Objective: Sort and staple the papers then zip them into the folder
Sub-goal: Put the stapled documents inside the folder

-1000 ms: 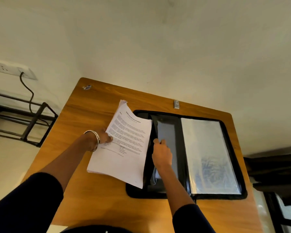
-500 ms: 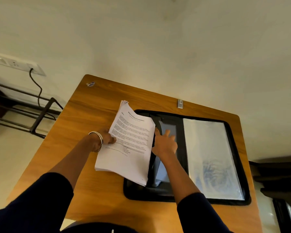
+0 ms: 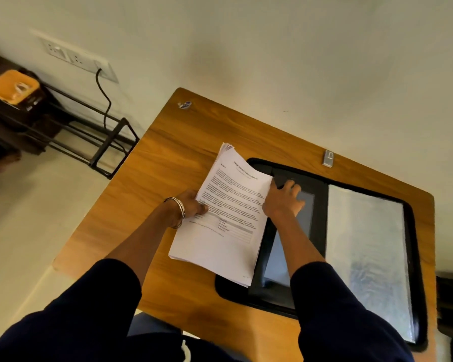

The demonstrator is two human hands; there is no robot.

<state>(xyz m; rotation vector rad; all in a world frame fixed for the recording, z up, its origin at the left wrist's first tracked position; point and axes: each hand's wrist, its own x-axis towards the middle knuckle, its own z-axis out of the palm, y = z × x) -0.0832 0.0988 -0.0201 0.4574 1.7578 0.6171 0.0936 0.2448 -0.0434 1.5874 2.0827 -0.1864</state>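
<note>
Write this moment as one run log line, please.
left hand: grips papers | right hand: fingers spread on open folder pocket, by the papers' edge | stapler: untouched on table

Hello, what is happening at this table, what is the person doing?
A person sits at a wooden table with a black zip folder lying open. The left hand grips a stack of printed papers by its left edge, held over the folder's left side. The right hand reaches into the folder's left inner pocket. A small stapler lies near the far edge.

Person's arms: dark navy sleeves pushed up to mid-forearm; two thin silver bangles (image 3: 177, 212) on the left wrist; forearms and hands bare.
</note>
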